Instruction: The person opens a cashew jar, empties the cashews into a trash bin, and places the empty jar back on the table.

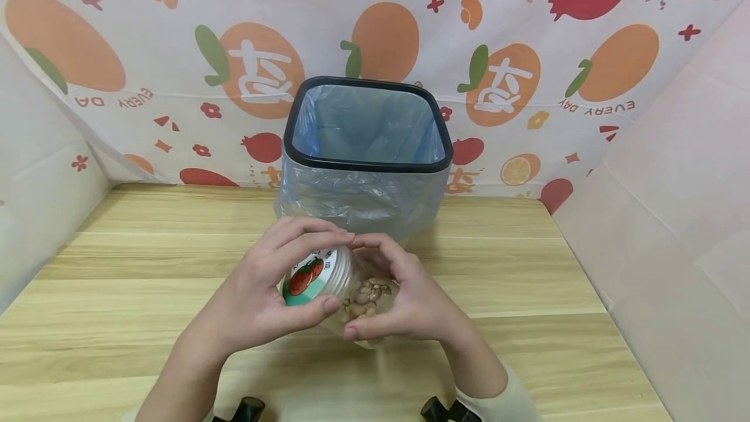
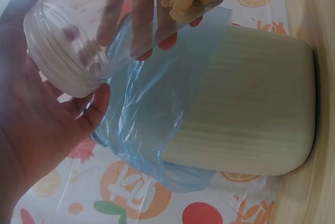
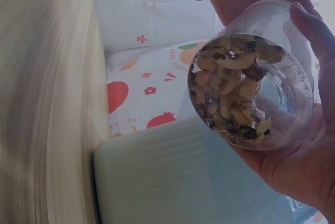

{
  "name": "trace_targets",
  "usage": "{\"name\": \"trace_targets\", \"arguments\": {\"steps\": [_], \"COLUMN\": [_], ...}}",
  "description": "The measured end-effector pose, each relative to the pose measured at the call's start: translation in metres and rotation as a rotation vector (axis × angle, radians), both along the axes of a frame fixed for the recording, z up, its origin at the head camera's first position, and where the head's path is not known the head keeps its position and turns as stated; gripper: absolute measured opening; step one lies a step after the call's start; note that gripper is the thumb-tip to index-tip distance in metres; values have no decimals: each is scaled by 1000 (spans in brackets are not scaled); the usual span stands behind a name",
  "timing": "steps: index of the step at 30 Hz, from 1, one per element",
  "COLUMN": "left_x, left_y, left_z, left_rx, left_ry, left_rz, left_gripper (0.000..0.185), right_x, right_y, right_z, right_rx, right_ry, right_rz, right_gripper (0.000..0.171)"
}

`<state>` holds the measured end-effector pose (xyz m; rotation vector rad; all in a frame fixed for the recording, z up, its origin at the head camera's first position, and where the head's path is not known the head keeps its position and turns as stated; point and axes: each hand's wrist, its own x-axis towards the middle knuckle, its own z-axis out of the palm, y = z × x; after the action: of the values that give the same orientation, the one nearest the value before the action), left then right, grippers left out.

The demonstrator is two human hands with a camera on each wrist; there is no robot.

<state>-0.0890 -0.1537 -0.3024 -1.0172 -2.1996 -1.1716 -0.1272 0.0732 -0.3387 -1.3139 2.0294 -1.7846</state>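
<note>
The worktop (image 1: 146,305) is light wood with long plank lines. Behind it and on both sides hangs a plastic cloth (image 1: 527,51) printed with oranges and red fruits. A waste bin (image 1: 368,155) with a black rim and a blue bag liner stands at the far middle of the worktop.

Just in front of the bin, both hands hold a clear plastic jar (image 1: 346,292) above the wood, tilted on its side. The left hand (image 1: 263,298) has its fingers curled around the lid (image 1: 307,277), which carries a label with red fruits. The right hand (image 1: 404,298) grips the body of the jar, fingers wrapped around it. Inside lie pale nuts (image 3: 233,85) with dark crumbs.

The hands cover the bottom of the jar in the head view. I cannot tell whether the lid is tight or loose.
</note>
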Motion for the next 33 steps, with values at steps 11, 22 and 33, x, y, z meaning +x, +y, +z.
{"name": "trace_targets", "arguments": {"steps": [11, 22, 33], "left_x": [1, 2, 2], "left_y": [-2, -1, 1], "left_z": [-2, 2, 3], "left_rx": [-20, -3, 29], "left_ry": [-23, 21, 46], "left_rz": [27, -56, -117], "left_gripper": [60, 62, 59], "right_x": [0, -4, -9], "right_y": [0, 6, 9], "right_z": [0, -3, -5], "right_rx": [9, -46, -103], "right_ry": [-19, -210, -247], "right_rz": [-10, 129, 276], "right_gripper": [86, 82, 84]}}
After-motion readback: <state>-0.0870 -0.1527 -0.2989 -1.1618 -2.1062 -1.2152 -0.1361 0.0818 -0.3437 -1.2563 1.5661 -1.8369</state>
